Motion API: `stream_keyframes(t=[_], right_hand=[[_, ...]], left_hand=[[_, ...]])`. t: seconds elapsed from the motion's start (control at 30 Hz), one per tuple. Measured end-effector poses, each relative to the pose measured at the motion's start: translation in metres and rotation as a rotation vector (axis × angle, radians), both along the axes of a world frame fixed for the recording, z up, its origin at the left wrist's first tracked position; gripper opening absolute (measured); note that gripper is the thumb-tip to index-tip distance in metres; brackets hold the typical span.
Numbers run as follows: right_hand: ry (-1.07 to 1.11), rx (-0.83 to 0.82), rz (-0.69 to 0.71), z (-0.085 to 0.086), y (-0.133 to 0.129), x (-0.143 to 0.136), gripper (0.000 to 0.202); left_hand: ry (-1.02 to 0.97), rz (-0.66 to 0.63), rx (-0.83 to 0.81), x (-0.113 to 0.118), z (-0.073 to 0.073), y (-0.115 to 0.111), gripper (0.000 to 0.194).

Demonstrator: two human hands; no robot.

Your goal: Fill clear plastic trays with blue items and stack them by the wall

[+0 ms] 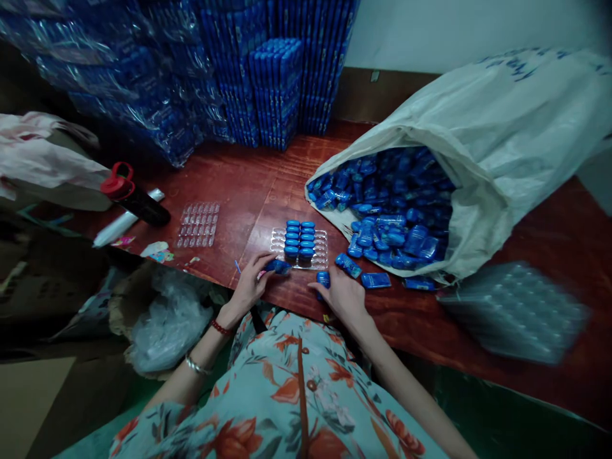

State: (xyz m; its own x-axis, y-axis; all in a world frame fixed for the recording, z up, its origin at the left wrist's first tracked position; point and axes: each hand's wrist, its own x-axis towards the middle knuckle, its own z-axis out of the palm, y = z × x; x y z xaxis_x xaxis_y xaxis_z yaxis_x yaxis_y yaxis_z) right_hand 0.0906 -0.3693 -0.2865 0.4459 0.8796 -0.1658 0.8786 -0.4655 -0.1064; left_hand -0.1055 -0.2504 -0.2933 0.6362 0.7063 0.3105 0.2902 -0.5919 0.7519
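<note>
In the head view, my left hand [249,284] pinches a small blue packet [280,267] near the table's front edge. My right hand [345,294] has its thumb and fingers closed around another blue, shiny piece [323,278]. Just beyond both hands lies a clear plastic tray [322,245] with rows of moulded pockets. On the middle of that tray sit two columns of glossy blue pieces [300,239]. Loose blue packets [375,280] lie on the table to the right of my right hand.
A white woven sack [478,137] lies open at right, full of blue packets [396,191]. Stacked clear trays [521,312] are at far right. Another clear tray [198,224], a black bottle [143,207] and a plastic roll [115,227] lie left. Wrapped blue stacks [277,89] line the back.
</note>
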Motion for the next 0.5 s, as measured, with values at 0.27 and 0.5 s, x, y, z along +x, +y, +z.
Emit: stream_keyframes(t=[0.27, 0.5], right_hand=[[0.162, -0.017, 0.219, 0.012, -0.004, 0.003, 0.019], [0.670, 0.622, 0.261, -0.006, -0.006, 0.024, 0.031]], left_hand=[[0.118, -0.234, 0.253, 0.016, -0.010, 0.018, 0.037], [0.171, -0.302, 0.369, 0.014, -0.014, 0.021, 0.039]])
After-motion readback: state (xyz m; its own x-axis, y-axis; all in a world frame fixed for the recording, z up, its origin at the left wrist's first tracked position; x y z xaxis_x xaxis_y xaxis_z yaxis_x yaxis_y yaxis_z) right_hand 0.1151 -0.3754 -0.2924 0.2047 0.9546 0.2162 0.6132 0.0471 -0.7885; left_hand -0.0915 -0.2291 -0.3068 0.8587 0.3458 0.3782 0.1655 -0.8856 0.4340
